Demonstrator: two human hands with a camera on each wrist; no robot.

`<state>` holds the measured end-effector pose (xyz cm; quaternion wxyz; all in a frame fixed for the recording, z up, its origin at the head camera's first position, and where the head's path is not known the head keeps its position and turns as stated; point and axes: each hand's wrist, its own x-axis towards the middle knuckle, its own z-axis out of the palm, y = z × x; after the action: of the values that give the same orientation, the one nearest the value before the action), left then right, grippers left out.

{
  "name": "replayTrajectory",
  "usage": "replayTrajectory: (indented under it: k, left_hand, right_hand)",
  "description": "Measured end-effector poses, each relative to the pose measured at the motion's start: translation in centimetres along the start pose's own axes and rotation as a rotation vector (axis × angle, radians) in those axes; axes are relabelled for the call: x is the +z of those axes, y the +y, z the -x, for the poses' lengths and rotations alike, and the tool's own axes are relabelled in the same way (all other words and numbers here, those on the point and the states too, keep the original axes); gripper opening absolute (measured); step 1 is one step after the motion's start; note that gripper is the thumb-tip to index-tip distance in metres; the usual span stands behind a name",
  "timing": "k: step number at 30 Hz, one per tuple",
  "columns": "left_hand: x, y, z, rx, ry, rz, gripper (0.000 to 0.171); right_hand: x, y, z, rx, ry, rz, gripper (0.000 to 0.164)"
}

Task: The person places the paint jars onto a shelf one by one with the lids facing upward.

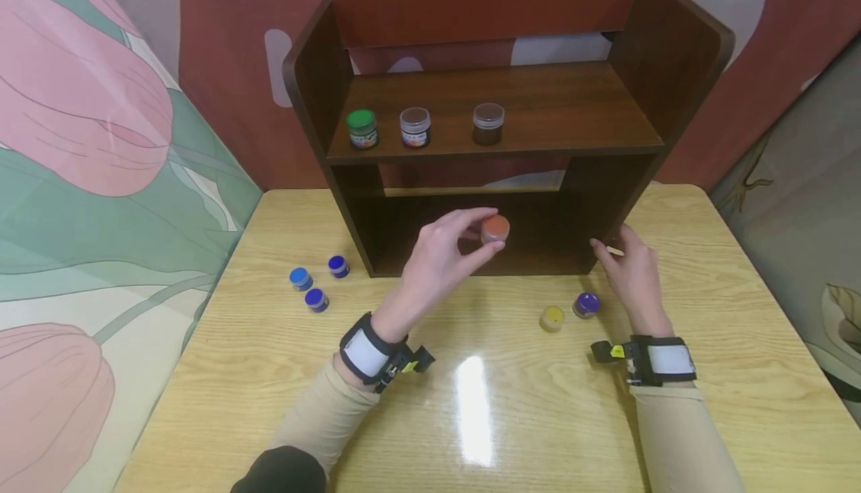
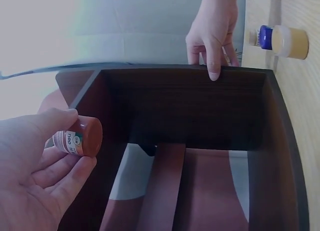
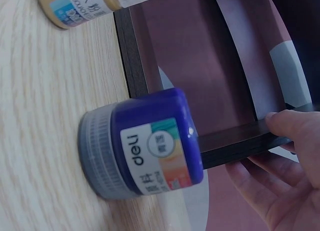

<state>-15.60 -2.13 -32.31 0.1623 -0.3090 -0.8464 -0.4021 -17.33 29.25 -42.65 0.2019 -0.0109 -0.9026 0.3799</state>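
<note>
Pinching the orange jar (image 1: 495, 228) in front of the shelf unit (image 1: 565, 101), the left hand (image 1: 439, 254) is handling something I'm judging light, stiff and slippery, best held by its sides; the right hand (image 1: 635, 278) is grasping the shelf unit's edge.

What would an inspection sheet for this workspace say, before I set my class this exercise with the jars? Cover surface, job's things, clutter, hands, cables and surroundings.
Surface: pale wood-grain table, bright glare near the middle.
Job's things: dark shelf unit upright; green-topped jar and two clear-topped jars on its upper shelf; light blue jar and two dark blue jars on the left; yellow jar and purple jar on the right.
Clutter: nothing seen.
Hands: left hand pinches an orange jar off the table; right hand grips the shelf unit's right side.
Cables: nothing seen.
Surroundings: floral panel left, reddish backdrop behind.
</note>
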Motion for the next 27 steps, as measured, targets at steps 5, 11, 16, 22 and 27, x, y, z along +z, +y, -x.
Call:
replayTrajectory:
  k: [5, 11, 16, 22, 27]
  left_hand:
    - [-0.5, 0.4, -0.3, 0.002, 0.003, -0.004, 0.044]
    - [-0.9, 0.7, -0.5, 0.009, 0.010, 0.003, 0.045]
    - [-1.1, 0.9, -0.6, 0.002, 0.008, -0.001, 0.045]
    - [-1.3, 1.2, -0.8, 0.000, 0.004, 0.016, 0.045]
    - [-1.5, 1.6, -1.0, 0.007, 0.008, 0.012, 0.045]
  right_hand:
    - [0.0, 0.0, 0.0, 0.004, -0.003, 0.003, 0.033]
    - [-0.1, -0.2, 0.0, 0.007, -0.005, -0.001, 0.034]
    - [-0.1, -0.2, 0.0, 0.005, -0.006, -0.001, 0.034]
    - [-0.1, -0.2, 0.1, 0.006, -0.007, -0.010, 0.035]
    - [-0.1, -0.1, 0.0, 0.006, -0.008, -0.009, 0.035]
